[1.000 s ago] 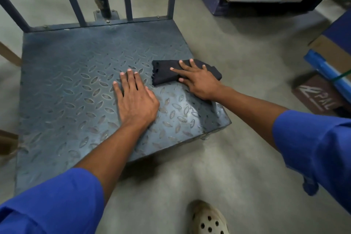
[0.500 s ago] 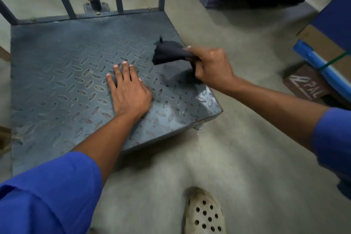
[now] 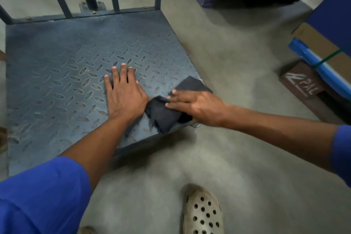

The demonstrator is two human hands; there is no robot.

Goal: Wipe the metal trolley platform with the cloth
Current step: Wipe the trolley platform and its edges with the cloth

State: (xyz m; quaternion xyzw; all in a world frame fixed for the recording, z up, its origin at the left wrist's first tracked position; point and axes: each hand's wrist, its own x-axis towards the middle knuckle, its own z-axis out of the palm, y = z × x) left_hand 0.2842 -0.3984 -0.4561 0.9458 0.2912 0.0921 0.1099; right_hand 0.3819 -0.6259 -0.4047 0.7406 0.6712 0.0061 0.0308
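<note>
The fingers [image 3: 179, 99] of the right hand [image 3: 197, 108] lie straight and close together, pressing the dark cloth [image 3: 163, 119] flat, probably so it drags across the metal rather than bunching; nothing is pinched. The cloth sits at the near right corner of the trolley platform [image 3: 57, 59], its edges spilling just past the rim. The left hand [image 3: 125, 97] rests beside it, palm down on the platform with fingers straight, likely bracing the person's lean.

The left grip [image 3: 125, 97] lies flat on the tread-plate trolley platform [image 3: 57, 81]; just beside it, the right grip [image 3: 197, 106] presses a dark cloth [image 3: 163, 118] onto the near right corner.
</note>
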